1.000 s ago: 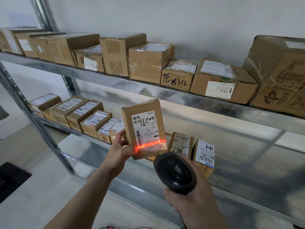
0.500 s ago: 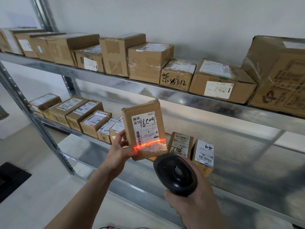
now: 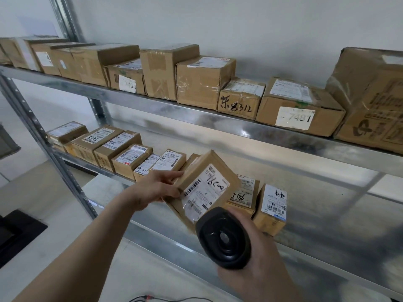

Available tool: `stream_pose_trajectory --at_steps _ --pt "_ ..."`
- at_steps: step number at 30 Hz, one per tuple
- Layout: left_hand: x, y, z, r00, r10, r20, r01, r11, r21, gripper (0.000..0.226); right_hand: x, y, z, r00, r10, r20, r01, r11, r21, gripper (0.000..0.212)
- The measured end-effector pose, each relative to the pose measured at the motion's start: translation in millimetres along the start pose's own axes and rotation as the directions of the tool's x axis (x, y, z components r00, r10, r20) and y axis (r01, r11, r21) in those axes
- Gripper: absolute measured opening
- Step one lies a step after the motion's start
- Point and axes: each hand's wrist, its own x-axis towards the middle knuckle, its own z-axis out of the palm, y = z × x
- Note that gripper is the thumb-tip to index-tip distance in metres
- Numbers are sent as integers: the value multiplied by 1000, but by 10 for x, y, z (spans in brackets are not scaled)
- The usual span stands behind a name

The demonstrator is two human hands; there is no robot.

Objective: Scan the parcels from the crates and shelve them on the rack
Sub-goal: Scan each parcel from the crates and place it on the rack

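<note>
At far left we saw a black mat on the floor and the rack with its slotted steel upright. Two shelves were in view. On the upper shelf we counted about ten brown boxes in a row, though the leftmost ones overlapped too closely to be sure; among them stood a taped upright box, one marked 8312, one labelled 7481, and a large wrapped carton at the right edge. On the lower shelf we made out seven small labelled boxes running from the left upright toward the middle, the nearest of them box 3253 among the first. Our left hand reached in from the lower left and gripped the parcel by its left edge, thumb on the front face, fingers behind. The parcel was tilted to the right, label toward us, held just above the lower shelf, before the boxes standing there. Two more boxes stood to its right: box 1786, partly behind the parcel, and a box with a blue-edged label. At lower right our right hand wrapped around the handle of one black scanner, its head overlapping the parcel's lower corner. A red-tipped cable lay at the bottom edge.
</note>
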Motion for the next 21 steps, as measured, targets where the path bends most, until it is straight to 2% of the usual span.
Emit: stream_pose_trajectory --at_steps 5,10,14,21 --pt "-30 314 1 999 34 40 -45 955 294 70 29 -10 64 1000 4 8 -4 998 69 80" --pt "-1 390 16 997 25 79 -51 938 344 56 2 18 91 1000 2 -23 0 996 84 78" --pt "18 385 36 996 14 93 -47 932 360 56 -58 21 76 996 11 -94 -3 997 77 79" --pt "55 316 72 994 -6 106 -34 929 368 57 -125 -17 32 990 47 -132 -30 991 129 85"
